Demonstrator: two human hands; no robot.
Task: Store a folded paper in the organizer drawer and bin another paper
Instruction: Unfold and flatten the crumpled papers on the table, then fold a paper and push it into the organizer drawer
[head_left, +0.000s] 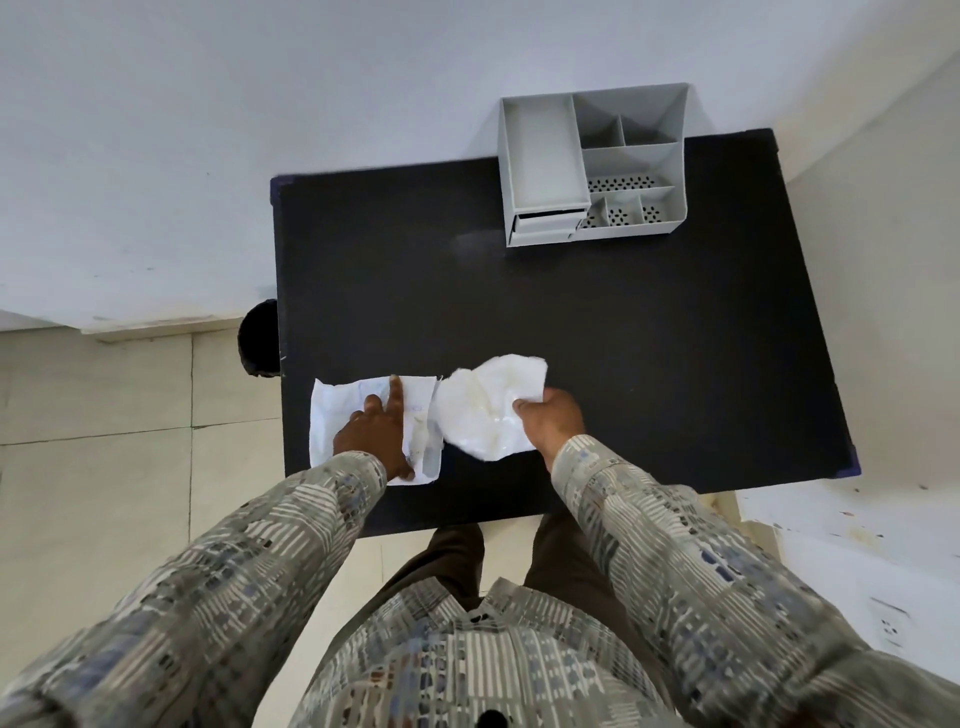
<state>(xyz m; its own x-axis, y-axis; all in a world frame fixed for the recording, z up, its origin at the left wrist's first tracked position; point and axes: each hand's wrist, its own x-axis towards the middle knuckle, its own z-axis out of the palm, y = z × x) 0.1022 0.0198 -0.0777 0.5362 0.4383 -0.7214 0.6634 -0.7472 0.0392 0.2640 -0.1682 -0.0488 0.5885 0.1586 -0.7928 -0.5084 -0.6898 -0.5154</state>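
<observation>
Right grip (550, 418) pinches crumpled paper (488, 410); left grip (376, 431) flat, fingers spread, on creased sheet (332, 415); organizer (592, 161) compartments bare.

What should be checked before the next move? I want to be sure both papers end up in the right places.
1. Left hand on the flat paper: ok, it rests flat on the sheet, index finger extended.
2. Right hand holding the crumpled paper: ok, fingers closed on its near right edge.
3. Flat paper folded for storing: not ok, it lies spread out on the black table.
4. Organizer drawer open: cannot tell; it looks shut or barely out.
5. Bin reachable: ok, a dark round container sits beside the table's left edge, partly hidden.
6. Path to the organizer: ok, no objects on the table in between.
</observation>
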